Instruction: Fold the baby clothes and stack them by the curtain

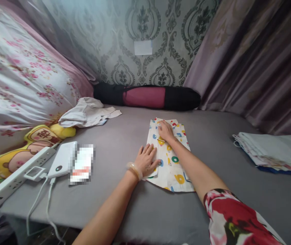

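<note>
Markings: a yellow plush toy with a pink pig-like face point(36, 139) is bearing dark Chinese characters, too small for me to read surely. A white rectangular device with a small round dark display point(63, 159) is showing figures I cannot make out. Beside it, a pale flat packet with a reddish band point(82, 165) is lying pixelated, its print hidden.

Item in hand: a white cotton cloth piece printed with yellow, blue, red and green letter-like shapes point(174, 173) is lying before me, partly folded. My left hand point(146, 161), wearing a pale bangle point(134, 170), is pressing flat on its left edge, fingers slightly apart. My right hand point(166, 131) is resting on its upper part, fingers curving close together; I cannot tell whether they are pinching cloth. My right forearm is covering part of its right side.

Surroundings: at left, a long white plastic power strip point(15, 180) is carrying a white square plug point(35, 173); white cables point(48, 204) are hanging down. A crumpled off-white cloth point(84, 112) is lying behind. At right, a stack of folded pale and blue fabrics point(273, 149) is sitting well apart.

Surface and room: a smooth grey cloth-covered surface point(119, 143) is supporting everything. A black-and-maroon bolster-shaped roll point(145, 97) is lying along the grey damask-patterned wall point(171, 30); mauve curtains point(232, 61) and white pink-flowered fabric point(33, 68) are flanking it.
</note>
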Demonstrator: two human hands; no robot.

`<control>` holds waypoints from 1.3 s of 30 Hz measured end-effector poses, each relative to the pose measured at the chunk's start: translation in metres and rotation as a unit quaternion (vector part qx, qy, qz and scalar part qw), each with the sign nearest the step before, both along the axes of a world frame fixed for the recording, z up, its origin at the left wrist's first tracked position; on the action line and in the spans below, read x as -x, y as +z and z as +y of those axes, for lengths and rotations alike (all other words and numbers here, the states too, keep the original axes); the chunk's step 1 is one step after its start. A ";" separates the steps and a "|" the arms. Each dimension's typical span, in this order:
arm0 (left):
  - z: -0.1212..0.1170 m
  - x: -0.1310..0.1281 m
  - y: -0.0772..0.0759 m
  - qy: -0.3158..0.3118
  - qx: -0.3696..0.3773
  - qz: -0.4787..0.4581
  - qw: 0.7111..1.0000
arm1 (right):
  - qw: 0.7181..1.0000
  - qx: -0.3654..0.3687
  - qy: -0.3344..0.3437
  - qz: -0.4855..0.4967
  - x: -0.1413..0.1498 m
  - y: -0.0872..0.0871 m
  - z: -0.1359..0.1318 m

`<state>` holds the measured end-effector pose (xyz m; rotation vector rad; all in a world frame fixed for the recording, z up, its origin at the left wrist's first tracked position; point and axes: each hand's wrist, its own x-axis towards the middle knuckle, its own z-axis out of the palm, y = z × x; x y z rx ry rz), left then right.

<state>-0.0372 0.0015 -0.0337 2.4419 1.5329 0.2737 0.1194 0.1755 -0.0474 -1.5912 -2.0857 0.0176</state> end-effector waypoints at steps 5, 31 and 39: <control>0.001 0.002 -0.002 -0.001 -0.019 -0.016 1.000 | 0.985 0.041 -0.169 0.007 -0.034 0.015 -0.003; 0.006 0.007 -0.002 0.024 -0.051 -0.072 0.996 | 0.972 0.030 -0.101 0.210 -0.010 0.023 -0.009; 0.004 0.009 0.002 0.030 -0.047 -0.082 0.995 | 0.994 0.070 -0.006 0.084 0.015 0.022 -0.036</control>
